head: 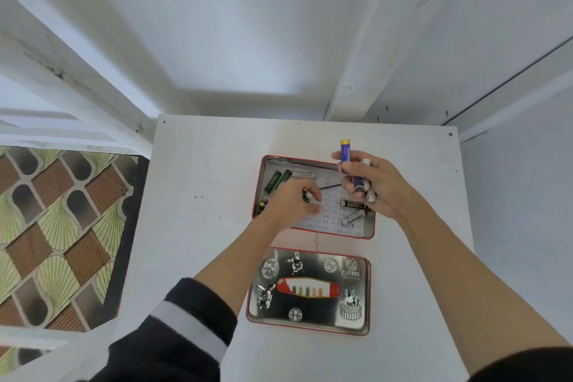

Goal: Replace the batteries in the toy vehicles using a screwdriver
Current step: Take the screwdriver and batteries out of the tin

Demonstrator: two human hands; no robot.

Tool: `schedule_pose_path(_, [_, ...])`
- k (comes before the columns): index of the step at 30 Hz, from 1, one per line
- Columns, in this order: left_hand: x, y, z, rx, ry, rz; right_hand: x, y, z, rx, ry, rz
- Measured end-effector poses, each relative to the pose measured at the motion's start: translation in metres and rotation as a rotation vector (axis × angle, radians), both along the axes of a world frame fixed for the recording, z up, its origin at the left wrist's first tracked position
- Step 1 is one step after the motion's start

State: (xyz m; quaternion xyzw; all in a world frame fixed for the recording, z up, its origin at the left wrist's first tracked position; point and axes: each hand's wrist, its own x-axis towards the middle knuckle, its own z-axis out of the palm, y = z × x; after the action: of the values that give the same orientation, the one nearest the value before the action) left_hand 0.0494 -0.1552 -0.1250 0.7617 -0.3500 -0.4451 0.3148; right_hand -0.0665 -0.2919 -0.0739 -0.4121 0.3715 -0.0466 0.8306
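Metal tin (370, 226): red-rimmed, open, on the white counter (201, 164), straight ahead of the person
Tin lid (310, 324): shiny, with rabbit pictures, lying flat just in front of the tin, nearer the person
Right hand (376, 184): held up over the right end of the tin, its grip closed round a blue battery (346, 152) and what looks like one or two more white ones (369, 191)
Blue battery's long side: points up and away from the person, yellow tip on top
Left hand (293, 203): down inside the tin, fingers curled round a small green thing (306, 196); I think it is a green battery, but it is too small to be sure
Green batteries (277, 179): two lie side by side in the far left corner of the tin, slanting, just beyond the left hand
Dark battery (353, 204): lies flat in the right part of the tin, long side going left to right, just under the right hand
White battery (353, 218): lies close beside the dark one, nearer the person, a bit tilted
Nearer hand: the left hand is closest to the green ones; the right hand is closest to the dark and white ones
Toy vehicles and screwdriver: not in sight
Step, I think: picking out batteries to use
Watch out: the full right hand could drop one
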Motion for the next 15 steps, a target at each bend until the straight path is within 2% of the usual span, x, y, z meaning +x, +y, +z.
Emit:
schedule_pose_path(3, [-0.017,-0.023,-0.011,0.023,-0.113,-0.108,-0.007,-0.010,0.004,-0.020,-0.005,-0.015])
schedule_pose_path(8, [-0.037,-0.046,-0.022,0.059,-0.405,-0.317,-0.011,-0.018,0.004,-0.057,0.014,-0.018])
schedule_pose_path(11, [-0.043,-0.049,-0.029,0.065,-0.504,-0.348,-0.011,-0.019,0.004,-0.057,0.000,-0.013])
schedule_pose_path(13, [-0.045,-0.049,-0.030,0.059,-0.521,-0.320,-0.010,-0.018,0.005,-0.033,-0.015,-0.017])
schedule_pose_path(15, [-0.043,-0.046,-0.028,0.032,-0.406,-0.201,-0.007,-0.016,0.005,0.008,-0.034,-0.031])
